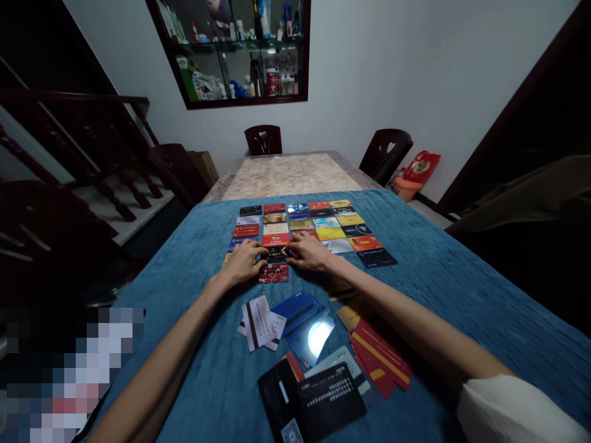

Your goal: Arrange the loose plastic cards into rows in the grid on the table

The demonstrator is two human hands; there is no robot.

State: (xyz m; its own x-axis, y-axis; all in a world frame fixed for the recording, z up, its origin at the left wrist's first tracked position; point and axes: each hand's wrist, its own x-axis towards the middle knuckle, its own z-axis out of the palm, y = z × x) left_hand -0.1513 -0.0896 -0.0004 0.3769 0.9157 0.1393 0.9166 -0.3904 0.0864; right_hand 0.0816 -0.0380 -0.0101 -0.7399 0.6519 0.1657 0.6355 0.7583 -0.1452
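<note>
A black card [276,255] lies flat in the second column of a grid of cards, between my two hands. My left hand [244,261] has its bent fingers at the card's left edge, partly over a blue card [237,244]. From the other side my right hand [308,251] pinches at the right edge, covering some neighbouring cards. Just above is a red and yellow card [276,240]; a red patterned card [274,274] lies just below. Exact fingertip contact is hard to make out.
Nearer me lie loose piles: white cards [259,323], blue cards [298,314], red cards [383,357] and black cards [330,397]. A blue cloth [184,295] covers the near table; its patterned top [295,175] shows beyond. Chairs [263,140] stand around it.
</note>
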